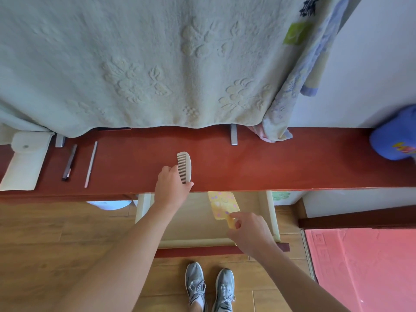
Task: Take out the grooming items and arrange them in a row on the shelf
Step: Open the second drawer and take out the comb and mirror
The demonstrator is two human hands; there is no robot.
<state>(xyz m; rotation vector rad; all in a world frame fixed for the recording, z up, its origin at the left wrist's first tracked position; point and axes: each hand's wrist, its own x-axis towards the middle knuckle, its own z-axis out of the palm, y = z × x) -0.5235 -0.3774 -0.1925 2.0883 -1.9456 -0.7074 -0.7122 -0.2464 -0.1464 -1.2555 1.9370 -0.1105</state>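
We look down on a red-brown shelf (292,161) that runs across the middle of the frame, with a pale green towel (135,64) hanging above it. Near the centre of the shelf the left hand (172,188) grips a white comb (185,166): its fingers (167,172) are curled round the comb's lower end and the thumb lies under it. The comb points up the frame, teeth to the left, and we cannot tell whether it rests on the shelf or is held just above it.

Below the shelf's front edge a pale drawer (273,212) stands open. Over it the right hand (249,233) pinches the short handle of a yellow paddle-shaped item (222,203) with purple dots between thumb and forefinger, the other fingers curled loosely. The item's broad end points toward the shelf. We cannot tell whether it is a mirror or a brush.

At the left of the frame three things lie side by side on the shelf, apart from one another: a white pouch (24,163) with a snap, a dark pen-like stick (69,162) and a thin pale stick (91,164). A blue cap (394,136) sits at the far right end. At the bottom of the frame we see grey sneakers (209,287) on the wooden floor (45,233), and a pink mat (360,266) at the lower right.
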